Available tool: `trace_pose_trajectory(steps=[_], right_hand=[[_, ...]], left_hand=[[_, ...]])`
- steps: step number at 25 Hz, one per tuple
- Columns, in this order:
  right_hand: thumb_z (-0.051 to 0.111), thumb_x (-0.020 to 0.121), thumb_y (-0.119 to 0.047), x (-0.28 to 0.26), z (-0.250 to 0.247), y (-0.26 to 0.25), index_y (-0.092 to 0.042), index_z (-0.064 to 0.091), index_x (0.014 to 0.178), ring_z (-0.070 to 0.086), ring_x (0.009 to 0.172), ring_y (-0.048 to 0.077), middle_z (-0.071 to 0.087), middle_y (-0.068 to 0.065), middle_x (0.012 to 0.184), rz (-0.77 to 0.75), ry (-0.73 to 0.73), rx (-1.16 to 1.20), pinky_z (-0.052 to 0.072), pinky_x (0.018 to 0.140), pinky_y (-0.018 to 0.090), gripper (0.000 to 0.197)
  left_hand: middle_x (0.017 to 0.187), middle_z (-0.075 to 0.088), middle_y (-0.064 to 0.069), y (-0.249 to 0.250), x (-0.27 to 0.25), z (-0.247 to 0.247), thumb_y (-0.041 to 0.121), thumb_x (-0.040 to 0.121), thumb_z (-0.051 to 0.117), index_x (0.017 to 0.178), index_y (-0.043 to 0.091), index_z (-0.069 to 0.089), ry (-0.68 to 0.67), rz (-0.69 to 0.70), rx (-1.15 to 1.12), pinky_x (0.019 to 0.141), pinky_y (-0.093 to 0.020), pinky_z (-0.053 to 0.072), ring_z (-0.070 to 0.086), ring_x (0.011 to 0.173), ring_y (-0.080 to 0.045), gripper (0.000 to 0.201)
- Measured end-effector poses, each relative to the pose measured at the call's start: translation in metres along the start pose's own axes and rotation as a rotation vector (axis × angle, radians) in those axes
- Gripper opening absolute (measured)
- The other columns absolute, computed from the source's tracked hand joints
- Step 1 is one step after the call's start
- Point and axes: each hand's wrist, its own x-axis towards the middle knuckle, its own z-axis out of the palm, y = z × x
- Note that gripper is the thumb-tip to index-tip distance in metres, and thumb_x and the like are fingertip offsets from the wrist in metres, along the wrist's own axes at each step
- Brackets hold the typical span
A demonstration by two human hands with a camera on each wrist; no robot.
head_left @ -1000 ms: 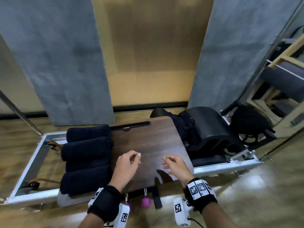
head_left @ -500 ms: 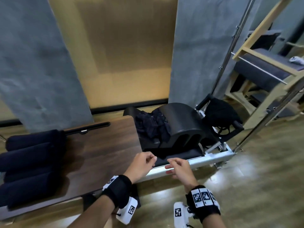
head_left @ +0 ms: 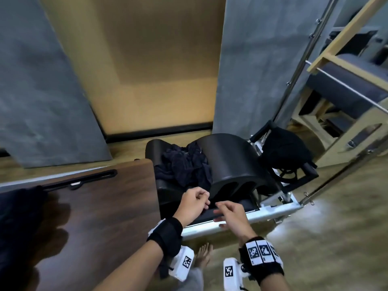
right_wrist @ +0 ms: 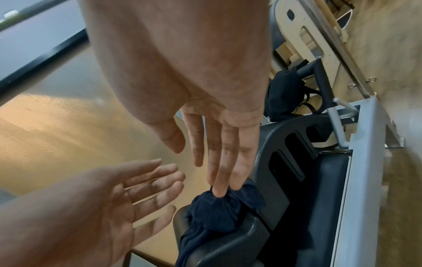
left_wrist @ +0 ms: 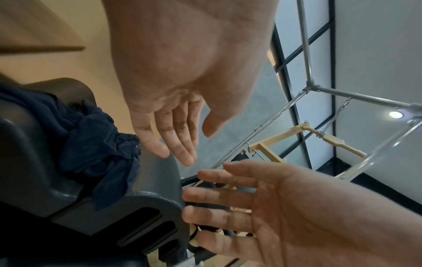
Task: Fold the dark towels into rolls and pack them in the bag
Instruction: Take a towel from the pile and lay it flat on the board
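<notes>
A crumpled heap of dark navy towels (head_left: 184, 168) lies in the hollow of a black arc barrel (head_left: 233, 164). The black bag (head_left: 287, 148) sits beyond the barrel at the right end of the frame. Rolled dark towels (head_left: 14, 208) show only at the far left edge, on the wooden board (head_left: 100, 206). My left hand (head_left: 197, 201) and right hand (head_left: 227, 211) hover close together just in front of the heap, both with relaxed fingers and holding nothing. In the right wrist view the right fingers (right_wrist: 219, 173) point at the towel heap (right_wrist: 219, 213) without gripping it.
A silver metal frame rail (head_left: 262, 215) runs under my hands. Wooden exercise equipment (head_left: 346, 85) and a slanted steel pole (head_left: 298, 66) stand at the right. A bare foot (head_left: 203, 255) is on the wood floor below the rail.
The head view has swung right, pushing the rolled towels to the left edge. Both hands have moved from over the wooden board to the unrolled heap by the barrel, still holding nothing.
</notes>
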Motion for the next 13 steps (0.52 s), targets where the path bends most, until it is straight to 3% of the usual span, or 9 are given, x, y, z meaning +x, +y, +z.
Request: trace_pose_trajectory(steps=[3,6,10,13], right_hand=[[0.059,0.105,-0.023,0.062,-0.005,-0.027,-0.011,0.072,0.104,0.072,0.073,0.024,0.077,0.017,0.103,0.028,-0.024,-0.061,0.050,0.063,0.030,0.018],[0.059,0.106,-0.023,0.136,0.002,-0.053,-0.012,0.071,0.105,0.070,0.070,0.023,0.076,0.016,0.104,0.083,-0.080,-0.138,0.050,0.065,0.033,0.017],[0.057,0.105,-0.025,0.210,0.023,-0.073,-0.019,0.070,0.100,0.072,0.074,0.024,0.076,0.013,0.104,0.152,-0.161,-0.187,0.054,0.071,0.036,0.015],[0.056,0.106,-0.027,0.247,0.034,-0.079,-0.022,0.071,0.101,0.073,0.075,0.023,0.077,0.011,0.102,0.193,-0.198,-0.224,0.056,0.069,0.035,0.016]], left_hand=[[0.089,0.072,-0.012,-0.005,0.073,0.010,0.011,0.103,0.063,0.108,0.003,0.071,0.078,-0.091,-0.011,0.080,-0.033,0.057,0.071,0.075,-0.024,0.012],[0.114,0.068,-0.018,-0.020,0.144,0.003,0.013,0.102,0.065,0.118,0.002,0.070,0.187,-0.275,0.026,0.100,-0.039,0.053,0.070,0.103,-0.034,0.020],[0.152,0.034,-0.015,-0.048,0.210,-0.021,0.021,0.104,0.062,0.128,0.014,0.069,0.258,-0.484,0.129,0.113,-0.037,0.042,0.059,0.123,-0.039,0.026],[0.169,0.015,-0.017,-0.064,0.249,-0.036,0.028,0.107,0.057,0.142,0.023,0.064,0.277,-0.630,0.140,0.122,-0.040,0.032,0.039,0.143,-0.045,0.036]])
